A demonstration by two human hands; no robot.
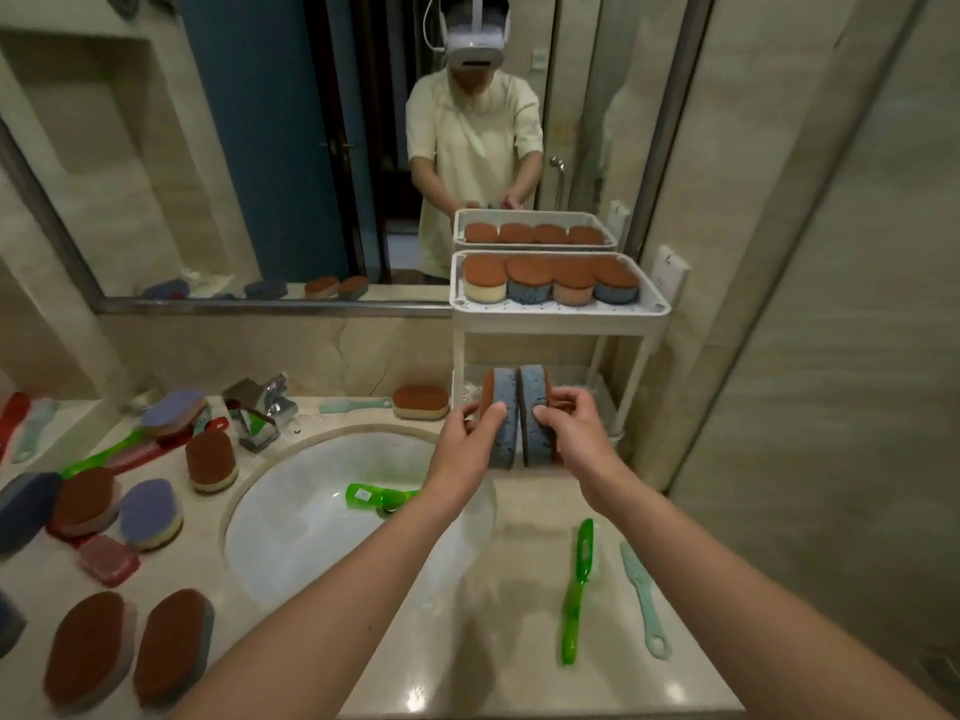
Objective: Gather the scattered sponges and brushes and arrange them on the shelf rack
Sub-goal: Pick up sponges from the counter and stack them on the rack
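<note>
The left hand (467, 433) holds one blue oval sponge with a brown scrub side (503, 423) and the right hand (571, 428) holds a second blue sponge (534, 407), both standing on edge at the bottom level of the white plastic shelf rack (561, 315); they look light and squashy, so gentle fingers on the flat sides should do.

1. A white plastic two-tier shelf rack (558, 315) holds four brown-topped oval sponges (550, 283) in a row on its top tier.
2. At the lower tier, two blue foam sponges with brown backs (506, 444) stand on edge, touching, pinched by the left hand (467, 439) and right hand (576, 428).
3. More oval sponges (210, 462) lie scattered at left. A translucent green brush (576, 589) and a pale teal brush (644, 600) lie at right.
</note>
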